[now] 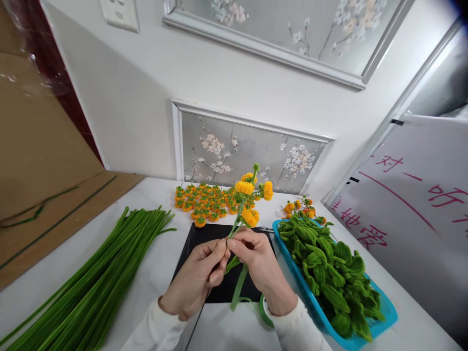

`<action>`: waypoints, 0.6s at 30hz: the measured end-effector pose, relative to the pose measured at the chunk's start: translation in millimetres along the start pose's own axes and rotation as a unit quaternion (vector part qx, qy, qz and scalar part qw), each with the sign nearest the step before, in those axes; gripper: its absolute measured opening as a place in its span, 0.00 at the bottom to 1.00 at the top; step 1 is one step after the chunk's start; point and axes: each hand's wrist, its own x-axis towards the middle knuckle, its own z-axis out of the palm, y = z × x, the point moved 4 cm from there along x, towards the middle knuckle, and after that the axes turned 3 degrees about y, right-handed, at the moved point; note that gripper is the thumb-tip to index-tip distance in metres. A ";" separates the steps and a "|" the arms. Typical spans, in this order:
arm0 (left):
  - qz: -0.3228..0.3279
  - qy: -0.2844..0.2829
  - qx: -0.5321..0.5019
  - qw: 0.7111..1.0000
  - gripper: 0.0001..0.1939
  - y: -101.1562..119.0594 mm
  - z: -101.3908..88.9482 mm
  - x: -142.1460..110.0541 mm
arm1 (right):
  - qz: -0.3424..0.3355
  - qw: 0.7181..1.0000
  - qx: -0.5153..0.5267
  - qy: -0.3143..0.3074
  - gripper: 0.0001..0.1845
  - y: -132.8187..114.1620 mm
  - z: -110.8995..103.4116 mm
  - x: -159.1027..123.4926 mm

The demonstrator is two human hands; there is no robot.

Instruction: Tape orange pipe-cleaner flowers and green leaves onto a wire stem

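Observation:
A stem of fuzzy orange pumpkin-shaped pieces [244, 187] with a green bud on top stands upright between my two hands. My left hand [204, 275] pinches the green stem from the left. Close against it, my right hand [258, 258] grips the same stem with thumb and forefinger. A strip of green floral tape [239, 287] hangs below the fingers and curls toward a tape roll [265, 314], partly hidden by my right wrist. Beneath the hands lies a black board [219, 294]. The exact spot where tape meets stem is hidden by my fingertips.
Long green pipe cleaners [98, 278] lie in a bundle at left. Behind the board sit many small orange pumpkin pieces [204, 202]. A blue basket [303, 292] of green fuzzy leaves [329, 273] stands at right, with more orange pieces [290, 208] behind it.

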 end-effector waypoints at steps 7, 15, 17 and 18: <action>0.067 0.073 0.080 0.992 0.18 -0.3 -1.5 0.1 | -0.012 0.999 -0.028 0.012 0.12 -3.2 -0.6 1.7; 0.065 0.060 -0.003 0.996 0.16 -4.9 0.9 -0.8 | -0.012 0.999 -0.045 0.013 0.12 -1.7 -2.0 1.6; 0.056 0.050 -0.010 0.997 0.15 -4.7 0.1 0.2 | -0.008 0.999 -0.040 0.002 0.12 -2.7 -1.8 1.2; 0.064 0.056 0.002 0.996 0.13 -3.3 -1.4 1.3 | -0.005 0.999 -0.042 0.000 0.13 -2.9 -2.0 0.9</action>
